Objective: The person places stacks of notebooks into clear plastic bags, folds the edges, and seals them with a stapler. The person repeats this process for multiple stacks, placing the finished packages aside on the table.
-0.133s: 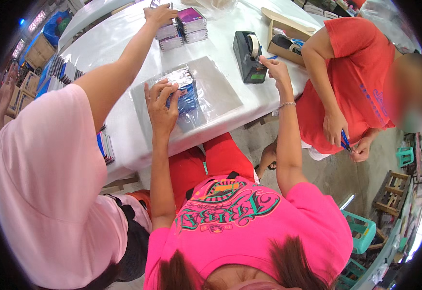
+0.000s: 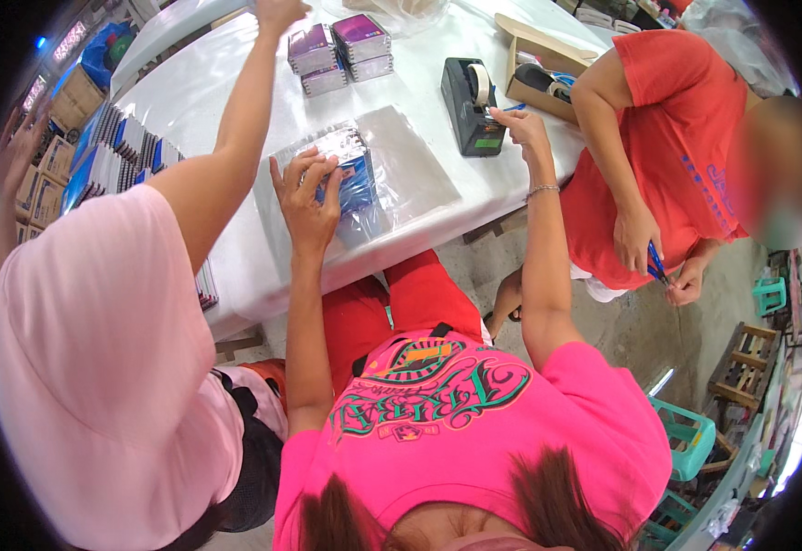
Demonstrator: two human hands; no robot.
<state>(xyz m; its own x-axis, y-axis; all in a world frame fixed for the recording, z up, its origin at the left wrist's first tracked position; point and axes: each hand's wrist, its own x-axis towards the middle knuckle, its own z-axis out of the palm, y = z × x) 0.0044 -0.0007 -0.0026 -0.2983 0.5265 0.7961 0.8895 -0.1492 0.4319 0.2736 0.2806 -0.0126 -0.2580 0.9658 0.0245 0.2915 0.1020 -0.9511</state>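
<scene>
My left hand [image 2: 313, 200] rests with fingers apart on a blue-covered spiral notebook [image 2: 357, 191] under clear, shiny plastic. This lies on larger clear plastic sheets [image 2: 410, 174] near the table's front edge. To the right, my right hand [image 2: 527, 133] has its thumb and fingertips pinched at the front of a black tape dispenser [image 2: 468, 124]. They appear to grip the end of the tape; the clear strip itself is hard to see. The pale tape roll [image 2: 479, 84] sits in the dispenser.
Purple notebooks stand in stacks [image 2: 361, 41] at the back of the white table [image 2: 199, 83]. An open cardboard box [image 2: 548, 84] holds loose items. At left, a co-worker in pale pink [image 2: 98, 367] reaches across; another in red [image 2: 658, 138] holds a blue-handled tool [image 2: 656, 264]. Notebooks are piled [image 2: 112, 151] far left.
The left co-worker's hand has moved up and away from the purple notebook stacks. My left hand stays on the wrapped notebook, and my right stays at the dispenser.
</scene>
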